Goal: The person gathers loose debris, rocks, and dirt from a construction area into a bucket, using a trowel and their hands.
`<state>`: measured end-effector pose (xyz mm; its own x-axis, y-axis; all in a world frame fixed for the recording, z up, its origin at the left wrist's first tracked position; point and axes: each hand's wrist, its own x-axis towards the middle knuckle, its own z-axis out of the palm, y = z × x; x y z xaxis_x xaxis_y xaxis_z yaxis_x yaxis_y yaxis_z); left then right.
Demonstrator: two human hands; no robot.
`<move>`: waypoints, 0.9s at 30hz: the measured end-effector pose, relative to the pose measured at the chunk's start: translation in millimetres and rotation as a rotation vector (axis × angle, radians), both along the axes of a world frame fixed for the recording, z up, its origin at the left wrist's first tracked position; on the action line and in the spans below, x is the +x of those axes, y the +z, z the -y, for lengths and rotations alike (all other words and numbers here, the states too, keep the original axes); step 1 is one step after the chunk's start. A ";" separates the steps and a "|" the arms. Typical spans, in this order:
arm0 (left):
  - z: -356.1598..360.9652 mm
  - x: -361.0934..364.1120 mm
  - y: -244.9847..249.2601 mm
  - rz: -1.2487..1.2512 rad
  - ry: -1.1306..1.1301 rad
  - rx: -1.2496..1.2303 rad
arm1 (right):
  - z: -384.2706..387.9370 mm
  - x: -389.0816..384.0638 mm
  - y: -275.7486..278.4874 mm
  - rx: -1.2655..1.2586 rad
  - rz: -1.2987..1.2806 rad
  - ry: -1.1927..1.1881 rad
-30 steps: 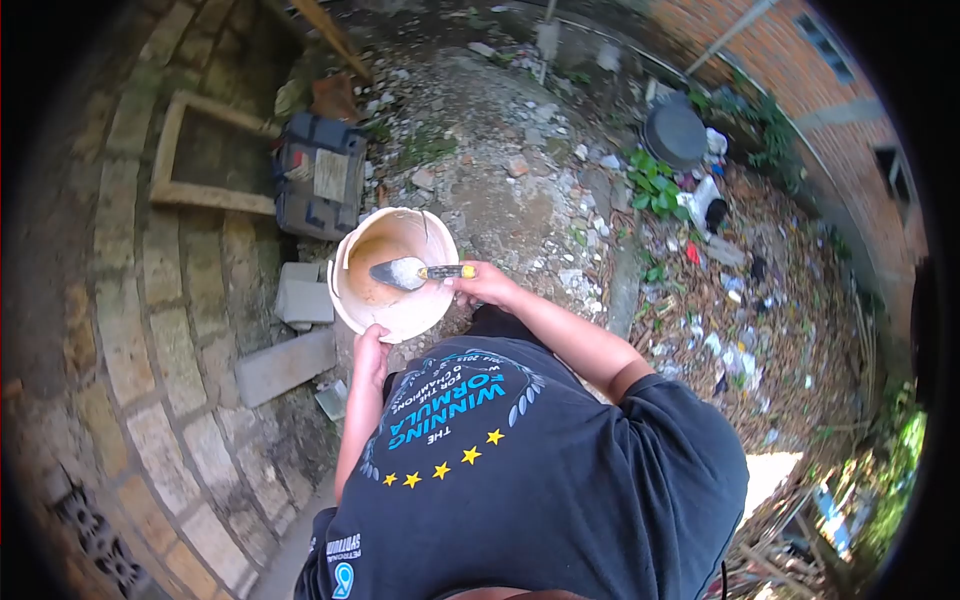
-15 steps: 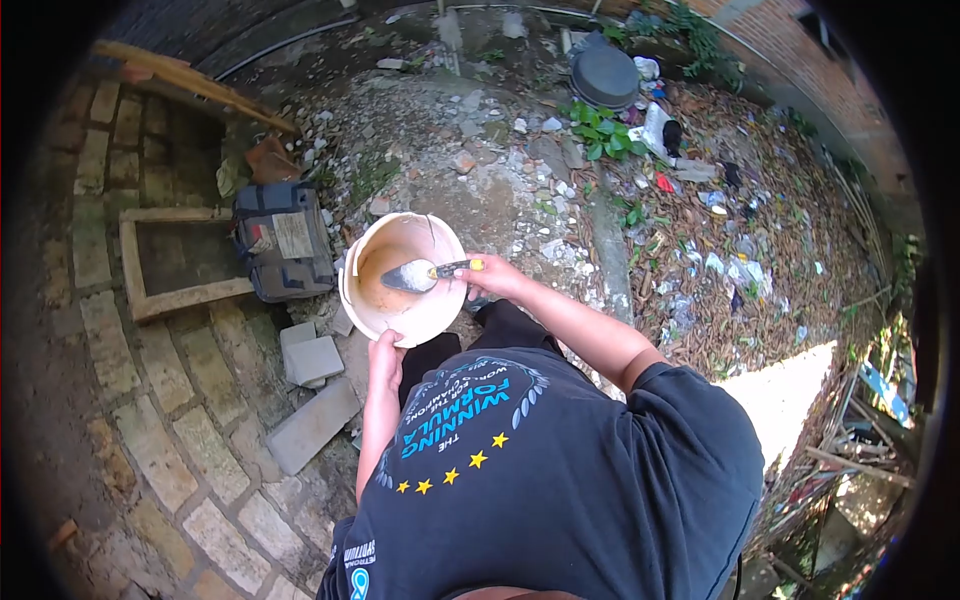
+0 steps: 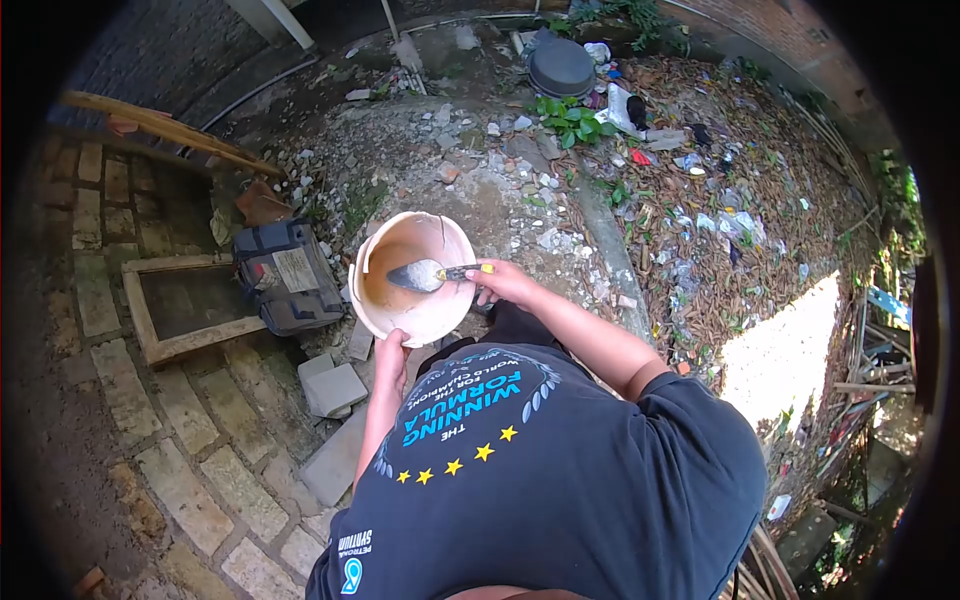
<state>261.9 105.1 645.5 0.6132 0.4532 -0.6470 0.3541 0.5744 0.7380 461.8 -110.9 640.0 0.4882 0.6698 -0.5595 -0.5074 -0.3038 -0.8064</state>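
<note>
A whitish bucket point(image 3: 447, 317) is tilted in front of my body, its opening facing up toward me and its inner wall stained brown. My left hand point(image 3: 391, 352) grips the bucket's near rim, with the fingers partly hidden behind it. In my right hand point(image 3: 506, 283) is the black-and-yellow handle of a pointed trowel point(image 3: 404, 277). The trowel's blade lies over the bucket's opening, with a small heap of white-grey powder point(image 3: 428, 275) on it near the handle.
On the left, a grey bag point(image 3: 290, 275) rests against a wooden frame point(image 3: 150, 318) on stone paving. Pale blocks point(image 3: 332, 387) lie near my left arm. A dark tub point(image 3: 561, 70) stands at the back. Leaves and litter point(image 3: 740, 225) cover the ground to the right.
My view has shifted, so the surroundings sit differently in the frame. The bucket and trowel stay together in nearly the same pose, and both hands keep their hold.
</note>
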 end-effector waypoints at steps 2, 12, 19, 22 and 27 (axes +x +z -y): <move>-8.7 -11.7 4.7 0.000 -0.016 -0.008 | -6.5 -15.3 1.5 0.009 0.055 -0.004; -45.1 -47.0 -5.6 -0.015 -0.180 -0.053 | -5.4 -101.0 7.8 -0.036 0.191 -0.112; -13.4 -23.7 -11.4 -0.052 -0.392 -0.046 | 46.2 -129.2 16.9 -0.085 0.114 -0.338; 0.0 -9.8 -10.1 -0.050 -0.483 -0.031 | 67.1 -130.4 5.7 -0.051 0.087 -0.422; 29.4 17.4 6.2 -0.020 -0.551 -0.019 | 96.9 -129.6 8.9 -0.021 0.037 -0.516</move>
<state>279.4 75.7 651.7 0.7442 0.0572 -0.6655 0.6195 0.3132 0.7198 332.2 -207.7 648.8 0.7714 0.3254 -0.5468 -0.5671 -0.0381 -0.8228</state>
